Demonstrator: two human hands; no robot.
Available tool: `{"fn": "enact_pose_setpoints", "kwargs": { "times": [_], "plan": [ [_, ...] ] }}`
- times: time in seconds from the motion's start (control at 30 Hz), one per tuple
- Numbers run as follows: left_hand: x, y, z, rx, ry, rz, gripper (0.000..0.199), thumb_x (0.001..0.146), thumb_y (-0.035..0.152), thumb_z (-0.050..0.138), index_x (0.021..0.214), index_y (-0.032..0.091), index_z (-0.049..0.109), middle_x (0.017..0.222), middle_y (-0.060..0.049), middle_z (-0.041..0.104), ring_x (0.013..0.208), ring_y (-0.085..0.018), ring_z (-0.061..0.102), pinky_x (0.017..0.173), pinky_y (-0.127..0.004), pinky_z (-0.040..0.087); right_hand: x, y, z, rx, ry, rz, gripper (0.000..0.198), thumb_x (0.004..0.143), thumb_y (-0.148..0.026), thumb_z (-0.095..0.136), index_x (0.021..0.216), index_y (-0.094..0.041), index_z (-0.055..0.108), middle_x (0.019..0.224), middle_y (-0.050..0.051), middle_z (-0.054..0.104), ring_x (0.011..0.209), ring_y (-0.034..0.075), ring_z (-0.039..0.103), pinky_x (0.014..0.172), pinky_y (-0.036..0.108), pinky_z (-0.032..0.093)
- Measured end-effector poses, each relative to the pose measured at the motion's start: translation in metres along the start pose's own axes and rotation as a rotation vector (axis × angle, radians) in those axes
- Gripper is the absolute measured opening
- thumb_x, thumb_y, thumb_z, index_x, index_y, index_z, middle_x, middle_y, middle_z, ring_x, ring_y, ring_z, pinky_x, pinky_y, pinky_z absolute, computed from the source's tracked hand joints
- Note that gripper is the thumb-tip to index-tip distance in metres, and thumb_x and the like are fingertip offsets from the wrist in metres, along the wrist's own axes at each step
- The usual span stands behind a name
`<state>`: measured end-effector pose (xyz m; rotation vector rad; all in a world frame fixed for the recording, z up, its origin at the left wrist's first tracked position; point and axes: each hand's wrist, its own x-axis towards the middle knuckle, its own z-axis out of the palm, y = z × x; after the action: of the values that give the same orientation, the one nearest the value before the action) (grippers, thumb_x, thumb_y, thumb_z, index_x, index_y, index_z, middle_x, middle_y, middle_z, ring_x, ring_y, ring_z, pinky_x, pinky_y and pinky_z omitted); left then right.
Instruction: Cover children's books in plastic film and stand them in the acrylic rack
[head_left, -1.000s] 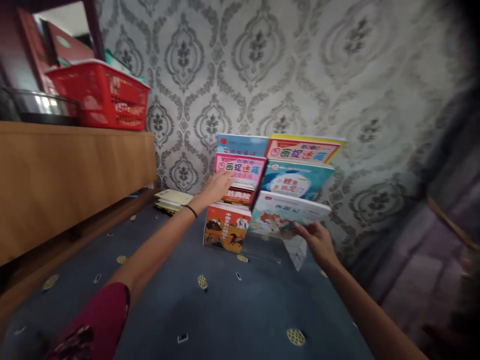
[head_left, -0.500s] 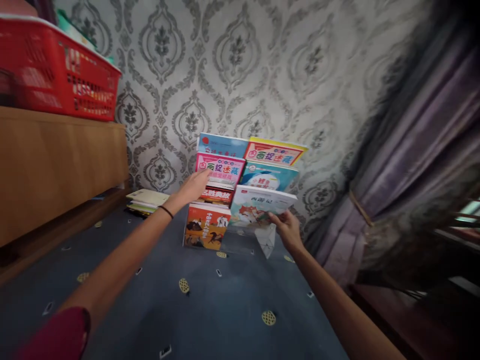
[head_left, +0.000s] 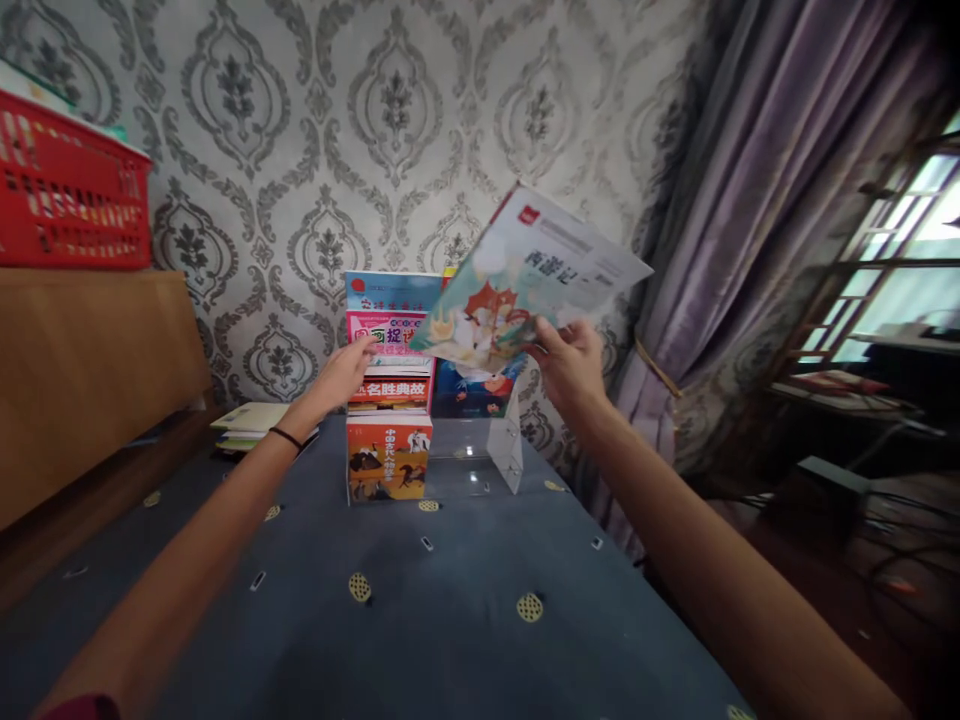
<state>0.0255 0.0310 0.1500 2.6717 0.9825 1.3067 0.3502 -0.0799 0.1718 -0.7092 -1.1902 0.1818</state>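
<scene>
Storybook (head_left: pixel 504 278) aslant, clamped in right hand (head_left: pixel 573 368); left hand (head_left: pixel 336 380) at pink book (head_left: pixel 386 328), grip unclear

Pretty clearly a home I'm in: swirly grey wallpaper (head_left: pixel 397 130) right in front of me, plus a purple curtain (head_left: pixel 780 170) tied back beside a barred window (head_left: pixel 919 235). On my left there's a wooden cabinet (head_left: pixel 97 370) with a red basket (head_left: pixel 75 195) on top, and colourful illustrated books (head_left: pixel 390 460) stand on a blue cloth (head_left: pixel 442 640) with yellow prints.
</scene>
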Motion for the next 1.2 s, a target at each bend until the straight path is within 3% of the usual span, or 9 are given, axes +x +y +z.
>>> {"fn": "enact_pose_setpoints", "kwargs": {
  "times": [0.13,0.27,0.43,0.53,0.7,0.83,1.0,1.2],
  "plan": [
    [0.002,-0.010,0.005,-0.104,0.011,-0.006,0.045,0.091,0.018,0.041,0.135,0.016,0.053,0.120,-0.011,0.071,0.107,-0.024,0.068,0.103,-0.043,0.049,0.009,0.001,0.049,0.116,-0.058,-0.002,0.040,0.078,-0.051,0.075,0.104,-0.027,0.058,0.114,0.003,0.071,0.101,0.021,0.068,0.074,0.030,0.058],
    [0.005,-0.028,0.012,-0.303,0.022,-0.081,0.039,0.085,0.018,0.048,0.123,0.017,0.057,0.114,-0.010,0.071,0.102,-0.025,0.069,0.101,-0.044,0.050,0.007,0.013,0.087,0.224,-0.057,0.037,0.045,0.070,-0.052,0.080,0.100,-0.027,0.059,0.110,0.002,0.072,0.098,0.020,0.068,0.070,0.027,0.057],
    [0.007,-0.043,0.015,-0.615,0.078,-0.162,0.037,0.077,0.017,0.055,0.113,0.019,0.054,0.105,-0.007,0.071,0.095,-0.021,0.070,0.097,-0.041,0.052,-0.004,0.030,0.103,0.273,-0.059,0.081,0.045,0.068,-0.052,0.080,0.100,-0.026,0.060,0.109,0.003,0.073,0.097,0.021,0.067,0.072,0.031,0.057],
    [0.007,-0.042,0.012,-0.691,0.121,-0.180,0.038,0.071,0.016,0.059,0.108,0.018,0.053,0.102,-0.005,0.071,0.096,-0.021,0.069,0.096,-0.040,0.052,-0.012,0.037,0.104,0.247,-0.082,0.088,0.045,0.068,-0.053,0.079,0.098,-0.025,0.061,0.107,0.005,0.073,0.096,0.023,0.067,0.072,0.033,0.056],
    [0.004,-0.034,0.004,-0.609,0.100,-0.146,0.028,0.072,0.022,0.059,0.100,0.018,0.058,0.097,-0.004,0.072,0.097,-0.021,0.067,0.095,-0.038,0.051,-0.023,0.045,0.105,0.152,-0.106,0.099,0.047,0.069,-0.055,0.076,0.099,-0.023,0.060,0.107,0.007,0.073,0.093,0.024,0.066,0.071,0.033,0.057],
    [0.000,-0.031,-0.002,-0.346,0.114,-0.088,0.018,0.080,0.028,0.055,0.092,0.018,0.064,0.094,-0.005,0.072,0.092,-0.023,0.067,0.091,-0.038,0.052,-0.027,0.045,0.106,0.089,-0.150,0.105,0.045,0.071,-0.054,0.074,0.101,-0.024,0.060,0.106,0.006,0.073,0.091,0.024,0.066,0.070,0.034,0.056],
    [-0.005,-0.029,-0.009,-0.100,0.128,-0.085,0.022,0.081,0.029,0.056,0.094,0.017,0.068,0.096,-0.009,0.072,0.090,-0.026,0.067,0.083,-0.038,0.052,-0.030,0.050,0.110,0.084,-0.192,0.051,0.043,0.073,-0.050,0.072,0.106,-0.024,0.061,0.104,0.008,0.073,0.093,0.025,0.066,0.073,0.036,0.056],
    [-0.008,-0.026,-0.016,-0.083,0.174,-0.100,0.031,0.084,0.037,0.055,0.104,0.016,0.069,0.091,-0.007,0.072,0.081,-0.022,0.066,0.078,-0.034,0.051,-0.037,0.064,0.110,0.061,-0.192,0.081,0.041,0.075,-0.052,0.069,0.104,-0.024,0.059,0.101,0.006,0.071,0.089,0.024,0.065,0.070,0.035,0.056]
  ]
}}
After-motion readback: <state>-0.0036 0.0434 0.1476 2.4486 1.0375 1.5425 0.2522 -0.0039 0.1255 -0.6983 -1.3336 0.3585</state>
